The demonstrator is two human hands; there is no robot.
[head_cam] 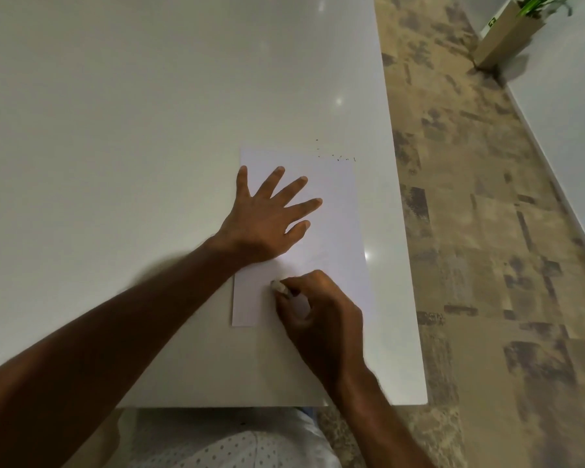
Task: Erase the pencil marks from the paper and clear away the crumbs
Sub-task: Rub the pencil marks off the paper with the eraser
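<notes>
Pinning the paper (335, 211) flat near the table's (149, 113) right edge with my splayed left hand (267, 214), I pinch the eraser (279, 286) in my right hand (321, 315), rubbing gently because the thin sheet should crumple easily, crumbs (338, 157) beyond its far edge

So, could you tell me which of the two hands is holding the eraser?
The right hand, nearer the table's front edge, pinches the eraser against the paper; the left hand lies flat with fingers spread, holding nothing.
</notes>
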